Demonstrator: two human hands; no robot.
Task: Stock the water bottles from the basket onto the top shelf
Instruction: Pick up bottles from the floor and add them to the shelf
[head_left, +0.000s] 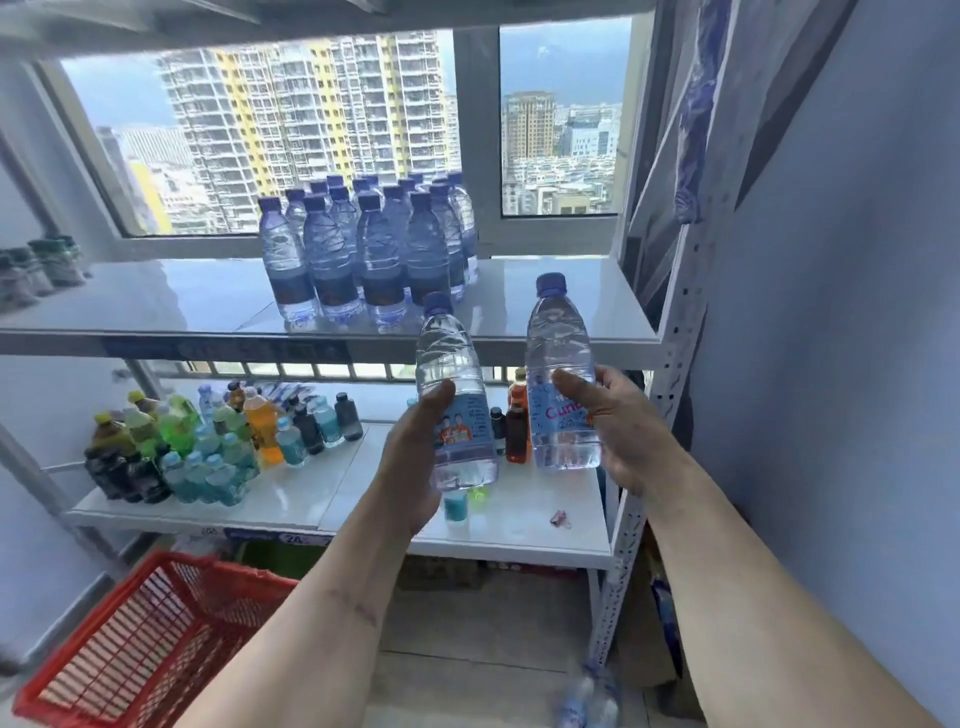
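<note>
Two bare forearms reach up, each hand closed round a clear plastic water bottle.

Left hand (415, 457) wraps the labelled waist of a ribbed, blue-capped bottle (454, 395), tilted slightly left; right hand (618, 431) clasps a second bottle (558, 374) held upright, fingers curled over its label. Both bottles are held in front of the front edge of the glossy white top shelf (571, 312), right of centre. A tight cluster of matching bottles (363, 254) stands mid-shelf, reaching its front edge. On the floor at lower left sits a red plastic lattice basket (150, 639). Assorted coloured drinks (208, 441) crowd the left of the lower shelf.
</note>
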